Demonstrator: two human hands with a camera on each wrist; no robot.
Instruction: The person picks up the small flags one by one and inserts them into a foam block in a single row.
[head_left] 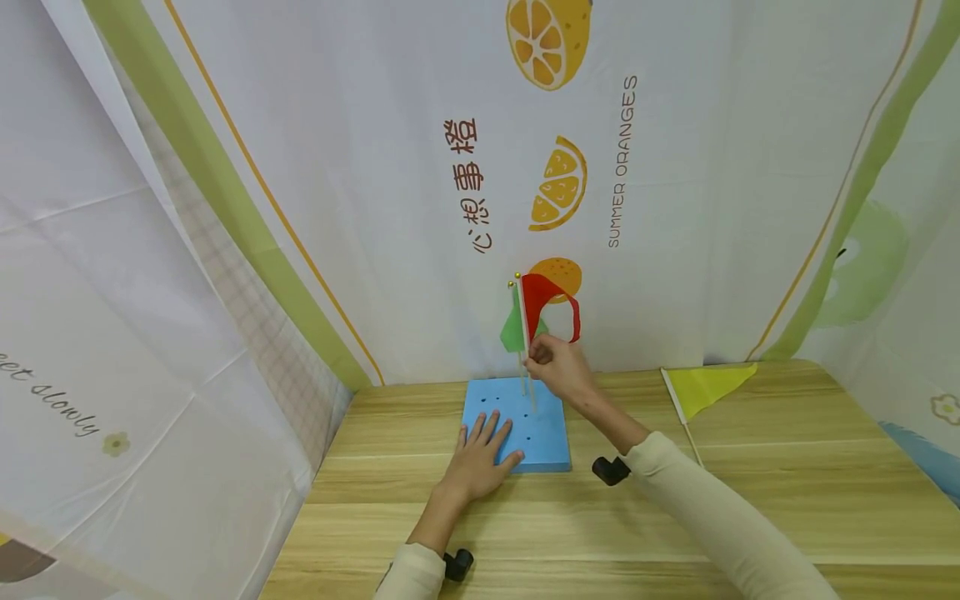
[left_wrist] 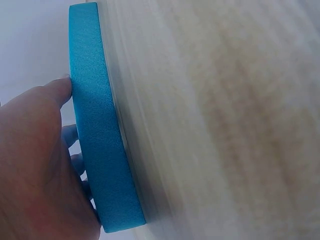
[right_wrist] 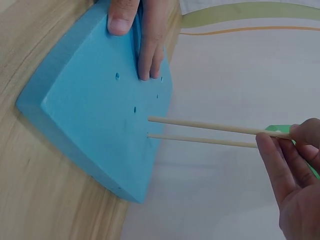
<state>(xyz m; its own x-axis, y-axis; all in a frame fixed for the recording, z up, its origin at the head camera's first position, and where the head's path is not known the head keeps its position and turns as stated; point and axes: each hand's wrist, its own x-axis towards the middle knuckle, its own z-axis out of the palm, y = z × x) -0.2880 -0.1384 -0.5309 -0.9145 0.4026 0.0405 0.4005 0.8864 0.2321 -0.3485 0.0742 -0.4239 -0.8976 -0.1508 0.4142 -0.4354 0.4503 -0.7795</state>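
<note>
A blue foam block (head_left: 547, 437) with several small holes in its top lies on the wooden table. My left hand (head_left: 477, 464) rests spread on its left front part, fingers straight, thumb near the front edge. My right hand (head_left: 561, 367) pinches the thin wooden stick (right_wrist: 200, 124) of a red flag (head_left: 534, 298) above the block. In the right wrist view that stick's lower end is at the block's surface; whether it sits in a hole I cannot tell. Just behind it, a green flag (head_left: 512, 333) stands upright in the block, partly hidden by the red one.
A yellow triangular flag (head_left: 705, 390) on a stick lies at the table's right rear, against the curtain. The white curtain (head_left: 375, 208) with printed oranges hangs behind the table (head_left: 810, 467). A black device (head_left: 611, 471) sits at my right wrist.
</note>
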